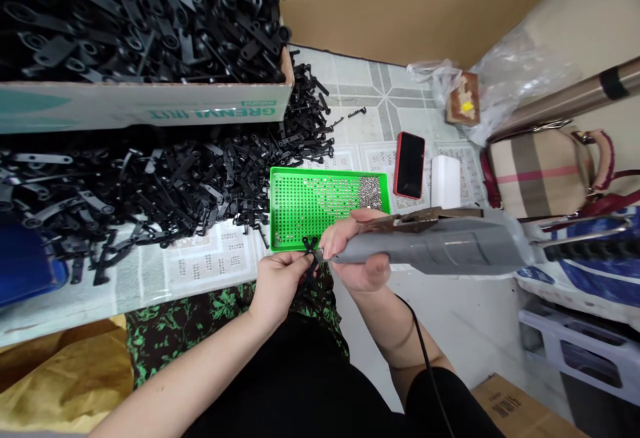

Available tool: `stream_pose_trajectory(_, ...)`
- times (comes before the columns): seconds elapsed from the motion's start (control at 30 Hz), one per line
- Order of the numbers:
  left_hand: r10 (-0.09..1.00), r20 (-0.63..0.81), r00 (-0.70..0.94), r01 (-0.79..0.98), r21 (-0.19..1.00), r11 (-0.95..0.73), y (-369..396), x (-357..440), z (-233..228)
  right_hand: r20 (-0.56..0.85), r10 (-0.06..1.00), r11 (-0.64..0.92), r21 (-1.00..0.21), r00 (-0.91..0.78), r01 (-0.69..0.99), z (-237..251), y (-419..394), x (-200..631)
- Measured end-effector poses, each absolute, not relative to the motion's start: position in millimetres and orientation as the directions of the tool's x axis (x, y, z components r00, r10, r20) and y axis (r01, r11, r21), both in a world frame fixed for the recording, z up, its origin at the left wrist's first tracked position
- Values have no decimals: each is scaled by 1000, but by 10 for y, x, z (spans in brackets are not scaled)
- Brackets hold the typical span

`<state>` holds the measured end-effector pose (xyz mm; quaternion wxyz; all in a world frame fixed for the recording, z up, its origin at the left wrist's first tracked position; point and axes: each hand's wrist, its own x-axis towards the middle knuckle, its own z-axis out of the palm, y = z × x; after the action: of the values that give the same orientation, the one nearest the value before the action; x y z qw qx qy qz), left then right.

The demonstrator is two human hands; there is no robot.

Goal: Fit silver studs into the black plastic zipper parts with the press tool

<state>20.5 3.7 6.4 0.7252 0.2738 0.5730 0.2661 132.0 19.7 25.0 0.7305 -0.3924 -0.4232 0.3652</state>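
My left hand (281, 279) pinches a small black plastic part (311, 249) just in front of the green tray. In my right hand (361, 258) is a grey electric screwdriver (440, 243), lying sideways with its tip pointing left. That tip meets the black part or sits very close to it; I cannot tell which. Behind both hands rests the perforated green tray (274, 211), with small metal screws (371, 191) heaped at its right end and others scattered in its holes. A large pile of similar black parts (200, 185) spreads to the left of the tray.
A cardboard box (200, 106) full of black parts stands at the back left. Right of the tray lie a red-edged phone (409, 166) and a white block (445, 182). A checked handbag (540, 171) sits far right, a blue container (30, 261) far left. A cord hangs by my right arm.
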Motion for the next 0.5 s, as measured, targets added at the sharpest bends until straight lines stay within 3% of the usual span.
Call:
stream_pose_trajectory(0.3,698,-687,202,-84,698,711,32,202,64,343,855,432,-887,389,-166,274,179,1310)
stream_pose_trajectory(0.5,699,-688,194,-103,695,712,31,209,59,410,873,464,-864,265,-192,189,167,1327)
